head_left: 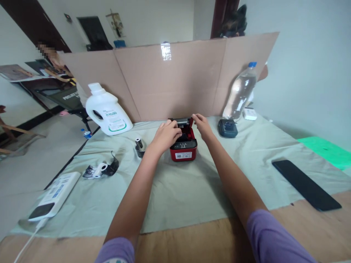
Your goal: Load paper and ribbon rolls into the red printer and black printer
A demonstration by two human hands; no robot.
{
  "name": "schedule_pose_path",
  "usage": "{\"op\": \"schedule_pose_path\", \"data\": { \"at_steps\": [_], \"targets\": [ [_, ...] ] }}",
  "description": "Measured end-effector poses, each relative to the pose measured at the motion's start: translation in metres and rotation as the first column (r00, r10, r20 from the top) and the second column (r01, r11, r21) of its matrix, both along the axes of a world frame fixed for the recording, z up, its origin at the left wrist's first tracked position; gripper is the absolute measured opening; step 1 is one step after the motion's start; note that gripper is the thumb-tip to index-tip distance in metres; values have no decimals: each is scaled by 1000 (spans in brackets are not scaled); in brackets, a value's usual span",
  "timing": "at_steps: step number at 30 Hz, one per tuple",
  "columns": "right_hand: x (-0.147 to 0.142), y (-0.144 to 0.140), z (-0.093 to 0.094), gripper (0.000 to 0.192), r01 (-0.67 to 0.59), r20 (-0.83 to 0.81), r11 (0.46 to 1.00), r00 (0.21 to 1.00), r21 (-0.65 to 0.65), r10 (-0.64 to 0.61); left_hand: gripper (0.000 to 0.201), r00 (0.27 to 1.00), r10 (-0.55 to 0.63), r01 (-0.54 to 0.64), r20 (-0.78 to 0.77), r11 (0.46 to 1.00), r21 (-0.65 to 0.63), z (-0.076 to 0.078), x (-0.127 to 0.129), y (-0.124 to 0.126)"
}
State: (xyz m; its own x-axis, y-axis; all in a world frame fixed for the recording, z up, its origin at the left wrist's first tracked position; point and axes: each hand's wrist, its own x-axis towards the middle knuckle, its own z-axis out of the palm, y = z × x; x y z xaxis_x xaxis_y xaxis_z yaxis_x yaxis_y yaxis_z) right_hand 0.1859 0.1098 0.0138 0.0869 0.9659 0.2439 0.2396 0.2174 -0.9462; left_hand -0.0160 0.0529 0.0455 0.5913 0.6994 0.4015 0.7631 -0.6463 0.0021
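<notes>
Red device (pixel 183 145) lies open between curled left hand (pixel 167 134) and right hand (pixel 202 126), grips hard to tell.

Beside the red-and-black box-shaped device (pixel 183 155), the right hand (pixel 202 126) leaves only a narrow gap to the dark square plastic case (pixel 227 129); nearer, the pale green cloth (pixel 256 160) gives wider passage toward the flat black phone (pixel 304 184). The upright brown cardboard panel (pixel 175 84) bars the back.

Pale walls (pixel 307 73) close in the rm, w/ dk brown door (pixel 35 22) upper L, small hanging (pixel 116 23) at rear, gray floor (pixel 24 168) & dk lettered chair (pixel 65 96) at L, soft light throughout.
</notes>
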Motion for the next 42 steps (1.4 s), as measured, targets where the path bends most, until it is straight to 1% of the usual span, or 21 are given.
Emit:
{"op": "schedule_pose_path", "data": {
  "at_steps": [3, 5, 7, 9, 13, 15, 17, 19, 21, 23, 25, 27, 28, 29, 31, 32, 34, 36, 39, 42],
  "targets": [
    [2, -12, -19, 38, -6, -14, 1000, 1000, 0, 6, 21, 999, -33, 33, -3, 998, 58, 3, 3, -6],
    [6, -21, -35, 53, -49, -26, 998, 998, -31, 48, 21, 999, -47, 47, -5, 997, 64, 1, 4, -7],
    [10, -30, -48, 69, -117, -71, 989, 991, -92, 111, 20, 999, -48, 49, -7, 998, 37, -3, 4, -5],
    [12, -36, -58, 73, -203, -143, 970, 973, -137, 184, 19, 999, -46, 46, 14, 999, -14, -9, 4, 0],
    [12, -39, -66, 68, -304, -256, 947, 928, -106, 269, 19, 990, -43, 61, 131, 989, -133, -18, 0, 9],
    [12, -37, -68, 69, -322, -280, 941, 917, -103, 283, 22, 977, -30, 69, 211, 982, -178, -21, -3, 12],
    [12, -36, -70, 71, -329, -278, 937, 917, -116, 287, 25, 948, 12, 69, 319, 969, -239, -24, -9, 16],
    [12, -36, -72, 71, -326, -268, 938, 920, -120, 286, 32, 891, 95, 81, 443, 929, -361, -30, -18, 21],
    [12, -37, -73, 70, -316, -259, 941, 925, -119, 278, 53, 817, 197, 133, 542, 851, -509, -40, -26, 27],
    [11, -38, -73, 69, -305, -248, 945, 931, -119, 269, 75, 746, 289, 204, 600, 759, -618, -53, -32, 32],
    [10, -38, -73, 69, -297, -244, 947, 934, -121, 261, 87, 690, 345, 283, 636, 680, -676, -65, -33, 35],
    [9, -38, -73, 68, -292, -245, 948, 935, -126, 256, 88, 652, 373, 356, 660, 618, -701, -75, -32, 35],
    [8, -38, -73, 68, -289, -245, 948, 936, -129, 252, 86, 642, 375, 381, 669, 601, -702, -79, -30, 34],
    [7, -37, -73, 67, -285, -247, 950, 937, -130, 247, 83, 636, 372, 393, 676, 597, -699, -81, -28, 32],
    [5, -37, -73, 68, -278, -255, 953, 936, -120, 241, 79, 629, 359, 395, 690, 617, -681, -84, -25, 29],
    [4, -37, -73, 69, -276, -254, 954, 937, -114, 240, 79, 621, 352, 397, 700, 628, -669, -85, -24, 28],
    [2, -38, -73, 70, -268, -246, 957, 940, -110, 235, 82, 600, 352, 415, 718, 631, -656, -85, -24, 26],
    [1, -41, -73, 70, -266, -252, 958, 939, -106, 233, 84, 594, 359, 428, 720, 616, -661, -85, -25, 27],
    [-1, -46, -73, 69, -267, -322, 960, 919, -85, 227, 80, 602, 369, 435, 708, 591, -679, -85, -29, 29],
    [-2, -49, -73, 68, -276, -383, 958, 896, -83, 225, 77, 551, 390, 499, 738, 555, -666, -88, -33, 31]
  ]
}}
